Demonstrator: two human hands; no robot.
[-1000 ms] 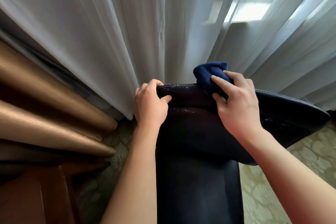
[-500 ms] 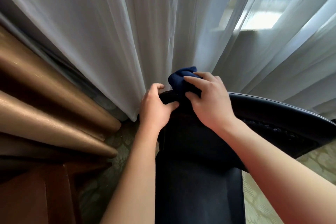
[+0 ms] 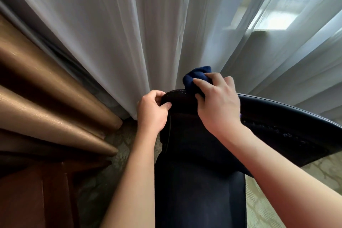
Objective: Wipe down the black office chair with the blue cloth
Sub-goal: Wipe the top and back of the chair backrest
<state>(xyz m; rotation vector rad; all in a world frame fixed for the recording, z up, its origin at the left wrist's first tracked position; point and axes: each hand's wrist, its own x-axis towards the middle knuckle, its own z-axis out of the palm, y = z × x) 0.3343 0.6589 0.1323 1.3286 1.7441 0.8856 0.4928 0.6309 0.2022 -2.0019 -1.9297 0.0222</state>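
The black office chair (image 3: 199, 187) fills the lower middle of the view, its backrest top curving off to the right. My left hand (image 3: 152, 112) grips the left corner of the backrest's top edge. My right hand (image 3: 217, 103) presses the bunched dark blue cloth (image 3: 196, 77) onto the top edge just right of that corner. The cloth sticks out past my fingertips; its lower part is hidden under my palm. White specks show on the backrest's top edge and on its right side.
Sheer white curtains (image 3: 148, 33) hang directly behind the chair, touching its top edge. Heavy bronze drapes (image 3: 46, 102) bunch at the left above dark wooden furniture (image 3: 27, 200). Patterned greenish carpet (image 3: 314, 172) shows at the right and beside the chair.
My right hand slid the cloth left along the backrest's top to my left hand, then a short way back to the right. My left hand kept its grip on the corner.
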